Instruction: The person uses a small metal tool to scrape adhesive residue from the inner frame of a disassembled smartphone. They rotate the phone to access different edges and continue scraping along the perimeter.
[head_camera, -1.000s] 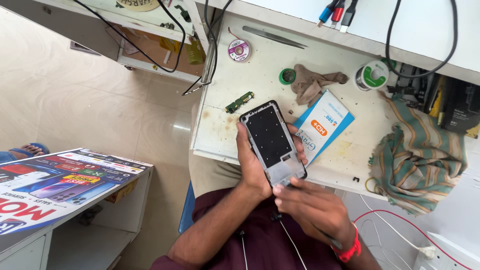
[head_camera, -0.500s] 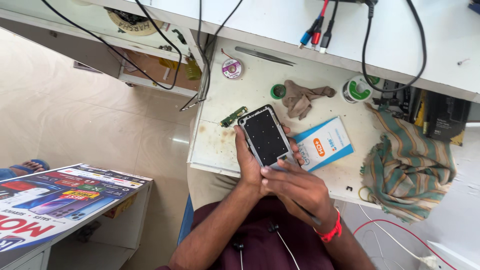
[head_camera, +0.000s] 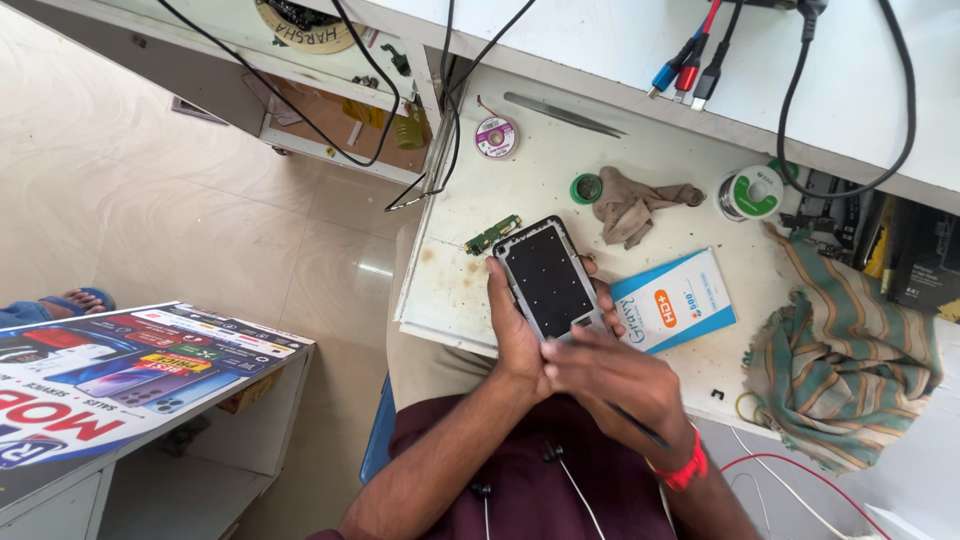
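Both my hands are on the phone (head_camera: 548, 280) at the middle of the frame: my left hand (head_camera: 520, 335) is wrapped shut around its edge, while my right hand (head_camera: 610, 375) has slid up over its lower end, fingers closed on a thin dark tool (head_camera: 640, 428). Just right lies the blue-and-white box (head_camera: 680, 300), above it the rag (head_camera: 632, 205), and the striped cloth (head_camera: 840, 365) sits far right.

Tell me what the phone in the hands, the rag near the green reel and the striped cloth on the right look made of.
Phone frame: likely plastic or metal, with a grey rim around a matte black inner panel dotted with small marks. Rag: soft woven cloth, dull brown and crumpled into folds. Striped cloth: woven fabric, probably cotton, with green and tan stripes, draping loosely over the bench edge.
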